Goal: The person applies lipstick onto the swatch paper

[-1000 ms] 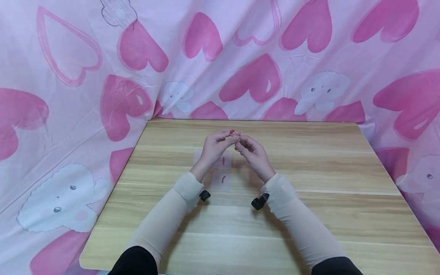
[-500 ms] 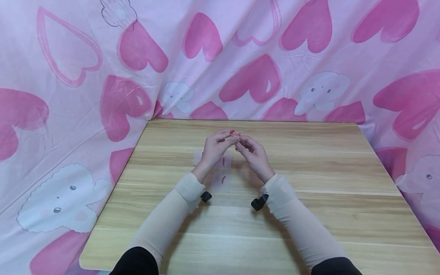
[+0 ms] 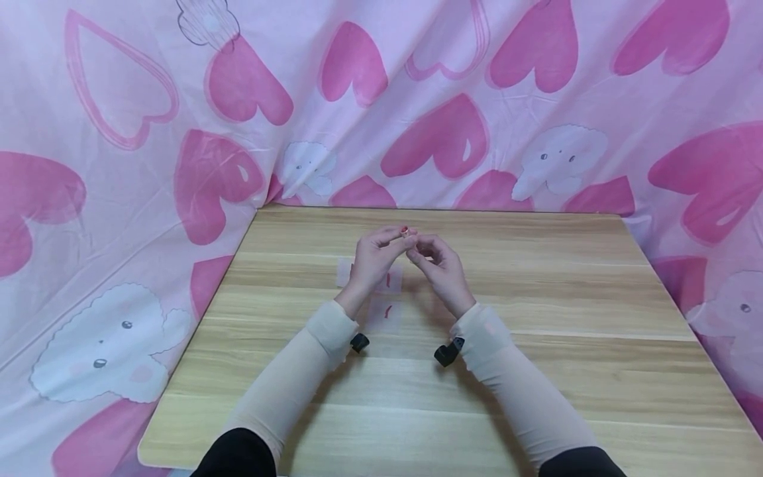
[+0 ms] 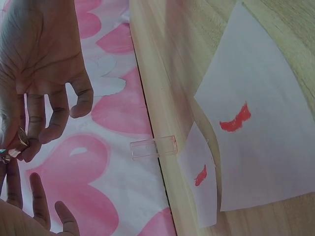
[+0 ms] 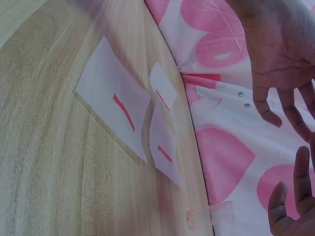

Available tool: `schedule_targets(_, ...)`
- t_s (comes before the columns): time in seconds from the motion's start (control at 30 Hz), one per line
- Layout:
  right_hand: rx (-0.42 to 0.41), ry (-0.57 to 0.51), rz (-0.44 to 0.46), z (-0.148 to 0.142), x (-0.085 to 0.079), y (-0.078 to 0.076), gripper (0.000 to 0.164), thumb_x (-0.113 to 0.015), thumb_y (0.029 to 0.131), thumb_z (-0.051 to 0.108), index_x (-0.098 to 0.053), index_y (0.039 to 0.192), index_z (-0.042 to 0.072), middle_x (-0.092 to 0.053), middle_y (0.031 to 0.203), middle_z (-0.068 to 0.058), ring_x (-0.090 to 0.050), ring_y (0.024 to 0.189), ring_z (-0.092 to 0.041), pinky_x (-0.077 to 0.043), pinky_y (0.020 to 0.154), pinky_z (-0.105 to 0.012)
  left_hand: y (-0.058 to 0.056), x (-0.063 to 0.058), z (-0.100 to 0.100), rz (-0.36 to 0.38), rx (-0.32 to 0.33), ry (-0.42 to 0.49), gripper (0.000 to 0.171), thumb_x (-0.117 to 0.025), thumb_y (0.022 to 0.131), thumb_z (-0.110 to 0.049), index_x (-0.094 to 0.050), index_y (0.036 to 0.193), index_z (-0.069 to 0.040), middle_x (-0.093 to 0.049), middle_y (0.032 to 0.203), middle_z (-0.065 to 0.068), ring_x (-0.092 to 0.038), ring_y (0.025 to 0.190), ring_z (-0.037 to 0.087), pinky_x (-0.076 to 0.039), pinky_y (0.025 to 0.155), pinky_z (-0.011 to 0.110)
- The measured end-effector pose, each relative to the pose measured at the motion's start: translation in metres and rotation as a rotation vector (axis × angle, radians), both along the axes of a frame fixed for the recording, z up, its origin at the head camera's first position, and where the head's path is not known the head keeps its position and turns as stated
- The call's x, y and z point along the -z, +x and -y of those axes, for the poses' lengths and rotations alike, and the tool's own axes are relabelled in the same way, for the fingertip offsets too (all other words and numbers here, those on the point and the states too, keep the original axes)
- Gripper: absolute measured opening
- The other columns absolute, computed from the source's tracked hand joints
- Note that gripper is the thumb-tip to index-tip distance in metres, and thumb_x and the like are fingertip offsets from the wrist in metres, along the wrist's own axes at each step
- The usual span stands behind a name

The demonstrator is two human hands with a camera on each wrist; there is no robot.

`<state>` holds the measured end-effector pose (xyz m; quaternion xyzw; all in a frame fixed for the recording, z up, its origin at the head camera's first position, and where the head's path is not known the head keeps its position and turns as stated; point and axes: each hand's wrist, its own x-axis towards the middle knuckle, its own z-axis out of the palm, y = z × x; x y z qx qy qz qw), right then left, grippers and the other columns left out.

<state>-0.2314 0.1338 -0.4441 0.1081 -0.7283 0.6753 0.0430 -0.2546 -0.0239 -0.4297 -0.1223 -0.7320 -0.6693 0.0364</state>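
Both hands meet above the far half of the table, holding a small lipstick with a red end up. My left hand pinches it between thumb and fingers. My right hand pinches its lower part from the other side. In the left wrist view a gold part of the lipstick shows between the fingertips; the rest is covered by fingers. A clear cap stands near the far table edge, hidden behind the hands in the head view. Beneath the hands, a paper sheet bears a red smear.
Two more paper pieces, each with a red streak, lie beyond the larger sheet. The wooden table reaches back to a pink curtain printed with hearts. Small black cameras hang at both wrists.
The lipstick's red end looks smaller and has shifted slightly right. My left wrist has moved a little to the right; the right hand stays nearly in place.
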Motion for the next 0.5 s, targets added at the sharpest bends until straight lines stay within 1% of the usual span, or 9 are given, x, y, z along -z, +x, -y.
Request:
schedule_targets(0.13, 0.033, -0.005, -0.010, 0.0003, 0.0067, -0.0042, 0.027, -0.072, 0.087, 0.022, -0.063, 0.110, 0.010, -0.067, 0.107, 0.001, -0.061, 0.098, -0.015, -0.055, 0.083, -0.024, 0.0000, 0.0001, -0.0023, 0.000, -0.017, 0.013, 0.035, -0.077, 0.079, -0.045, -0.076, 0.106, -0.024, -0.072, 0.108, -0.006, -0.063, 0.111, 0.007, -0.051, 0.099, 0.031)
schedule_targets(0.23, 0.052, -0.011, -0.024, 0.0017, 0.0084, -0.0046, 0.027, -0.074, 0.085, 0.025, -0.062, 0.106, 0.012, -0.066, 0.109, 0.001, -0.061, 0.098, -0.017, -0.055, 0.083, -0.025, 0.0000, 0.0004, -0.0038, -0.017, -0.041, -0.004, 0.032, -0.078, 0.078, -0.044, -0.076, 0.105, -0.027, -0.073, 0.107, -0.007, -0.064, 0.109, 0.006, -0.052, 0.096, 0.028)
schedule_targets(0.4, 0.075, -0.019, -0.032, 0.0042, 0.0063, -0.0022, 0.025, -0.075, 0.085, 0.023, -0.061, 0.102, 0.013, -0.066, 0.108, 0.004, -0.061, 0.096, -0.017, -0.055, 0.081, -0.024, -0.0001, 0.0020, -0.0056, -0.046, -0.064, -0.035, 0.031, -0.078, 0.077, -0.046, -0.076, 0.104, -0.030, -0.074, 0.105, -0.009, -0.064, 0.107, 0.004, -0.052, 0.096, 0.029)
schedule_targets(0.5, 0.091, -0.024, -0.030, 0.0053, 0.0061, -0.0021, 0.024, -0.075, 0.085, 0.022, -0.060, 0.102, 0.014, -0.066, 0.106, 0.003, -0.061, 0.095, -0.017, -0.055, 0.080, -0.024, 0.0004, 0.0018, -0.0067, -0.044, -0.071, -0.049, 0.034, -0.077, 0.077, -0.049, -0.076, 0.104, -0.028, -0.073, 0.104, -0.011, -0.064, 0.108, 0.004, -0.051, 0.098, 0.033)
